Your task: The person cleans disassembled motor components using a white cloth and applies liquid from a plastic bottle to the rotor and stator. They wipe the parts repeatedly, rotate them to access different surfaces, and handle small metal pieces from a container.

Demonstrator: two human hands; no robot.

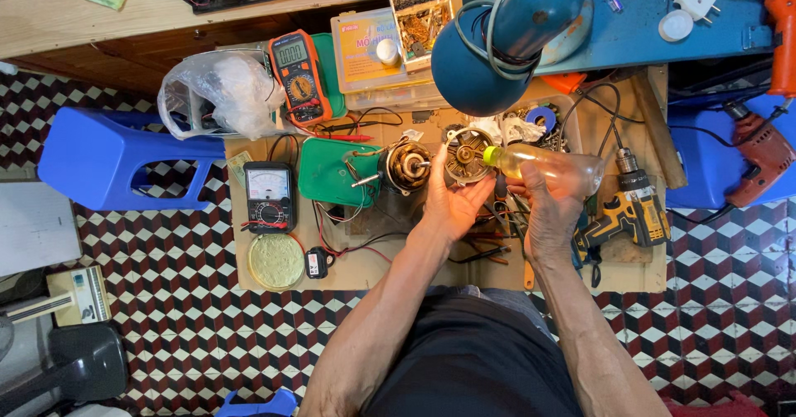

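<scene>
Holding a round metal motor part (pixel 466 155) up over the cluttered wooden board (pixel 414 268), the left hand (pixel 452 206) curls its fingers around the part's lower edge, palm turned upward. Well to the left of that grip lie an analogue meter (pixel 269 196), a round yellowish lid (pixel 276 261), and, farther up, an orange multimeter (pixel 298 77) beside a crumpled plastic bag (pixel 217 92). Just left of the held part, a copper-wound motor core (pixel 405 167) rests against a green tray (pixel 333 171). To the right, the right hand (pixel 551 206) is closed around a clear plastic squeeze bottle (pixel 551 167), lying nearly level, its yellow-green nozzle (pixel 492 157) touching the right edge of the motor part. Above both grips hangs a blue desk lamp (pixel 506 40). Right of the bottle hand, a yellow and black cordless drill (pixel 628 210) lies on the board, with a red drill (pixel 759 156) farther out.
</scene>
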